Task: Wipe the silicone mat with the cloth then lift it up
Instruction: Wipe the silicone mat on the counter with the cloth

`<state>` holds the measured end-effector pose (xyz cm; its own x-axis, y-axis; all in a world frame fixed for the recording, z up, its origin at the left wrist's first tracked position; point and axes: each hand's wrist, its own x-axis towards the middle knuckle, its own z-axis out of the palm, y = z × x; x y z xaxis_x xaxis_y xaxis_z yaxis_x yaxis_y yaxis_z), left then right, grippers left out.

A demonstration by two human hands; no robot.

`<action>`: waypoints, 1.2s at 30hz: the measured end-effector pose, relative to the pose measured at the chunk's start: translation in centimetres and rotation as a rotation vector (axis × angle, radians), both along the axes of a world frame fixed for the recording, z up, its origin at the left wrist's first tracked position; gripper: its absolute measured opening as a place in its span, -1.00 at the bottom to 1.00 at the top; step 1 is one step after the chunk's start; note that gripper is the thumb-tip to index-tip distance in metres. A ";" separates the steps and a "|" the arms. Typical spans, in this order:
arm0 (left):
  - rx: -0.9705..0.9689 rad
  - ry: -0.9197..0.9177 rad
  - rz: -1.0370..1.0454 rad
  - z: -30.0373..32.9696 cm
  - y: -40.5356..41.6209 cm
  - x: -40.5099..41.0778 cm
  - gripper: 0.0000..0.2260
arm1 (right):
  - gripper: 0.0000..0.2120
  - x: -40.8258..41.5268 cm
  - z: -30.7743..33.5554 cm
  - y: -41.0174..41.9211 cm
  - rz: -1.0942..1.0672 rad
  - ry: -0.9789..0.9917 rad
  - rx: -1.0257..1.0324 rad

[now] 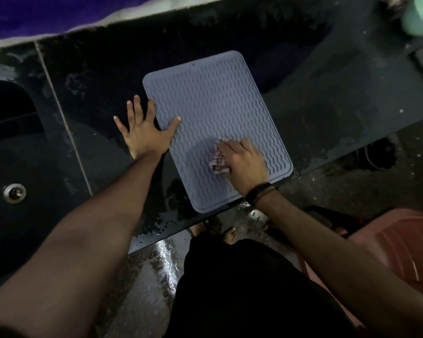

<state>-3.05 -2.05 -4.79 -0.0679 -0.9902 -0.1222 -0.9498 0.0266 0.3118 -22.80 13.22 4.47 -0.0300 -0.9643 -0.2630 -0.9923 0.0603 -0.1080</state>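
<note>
On the dark wet surface (315, 113), the grey silicone mat (213, 103) lies flat, its ridged wavy face up and its near corner at the surface's front edge. At 9 o'clock of the mat, the left hand (142, 135) is spread flat with nothing in it, its palm on the surface and its thumb reaching onto the mat's left border. Toward 5 o'clock on the mat, the right hand (244, 162) presses down, fingers curled over a bunched cloth (217, 159) that touches the mat. A dark band (260, 191) circles the right wrist. Far off at 9 o'clock of the mat, a sink (7, 147) with a metal drain (14, 192) is set into the surface.
</note>
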 end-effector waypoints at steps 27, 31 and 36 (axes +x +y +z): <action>-0.007 -0.004 -0.006 -0.3 0.0 0.1 -0.10 | -0.58 5.1 -1.3 6.4 0.243 -0.070 -0.031; -0.005 -0.008 -0.006 -0.2 0.0 0.0 -0.10 | -0.60 3.5 -0.4 8.1 0.279 -0.127 0.060; -0.008 -0.011 -0.004 -0.4 0.0 0.0 -0.10 | -0.50 1.0 1.1 6.3 0.245 -0.061 0.036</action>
<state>-3.04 -2.04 -5.22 -0.0709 -0.9908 -0.1149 -0.9531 0.0333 0.3009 -21.76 19.48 5.54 0.2203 -0.9309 -0.2915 -0.9696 -0.1762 -0.1699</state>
